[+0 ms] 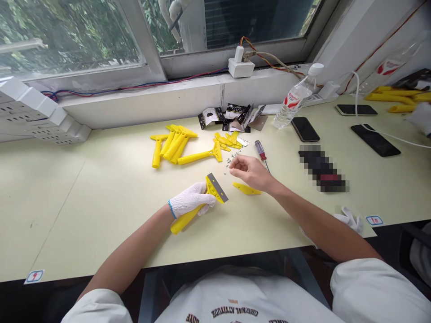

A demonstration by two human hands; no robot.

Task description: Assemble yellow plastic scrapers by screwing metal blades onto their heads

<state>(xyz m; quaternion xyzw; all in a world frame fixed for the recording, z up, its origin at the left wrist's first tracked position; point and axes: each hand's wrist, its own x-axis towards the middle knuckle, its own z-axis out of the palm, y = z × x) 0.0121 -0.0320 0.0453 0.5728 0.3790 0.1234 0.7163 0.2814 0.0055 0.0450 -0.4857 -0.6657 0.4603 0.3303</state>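
My left hand [193, 198], in a white knitted glove, is wrapped round a yellow scraper [183, 221]. A flat grey blade [217, 188] lies across the scraper's head. My right hand [247, 170], bare, has its fingertips pinched together beside several small metal nuts or screws [230, 160]; whatever is between the fingers is too small to make out. Just below that hand a loose yellow blade cover [247, 188] lies on the table. Behind it rests a screwdriver [260, 150] with a clear and red handle, its shaft partly hidden by my right hand.
Several yellow scraper handles [177, 143] lie at the back, beside small yellow parts [226, 140] and black cards [210, 117]. A water bottle [292, 101], phones [305, 129] and a white glove [350, 220] are to the right. White boxes [40, 110] stand at the left.
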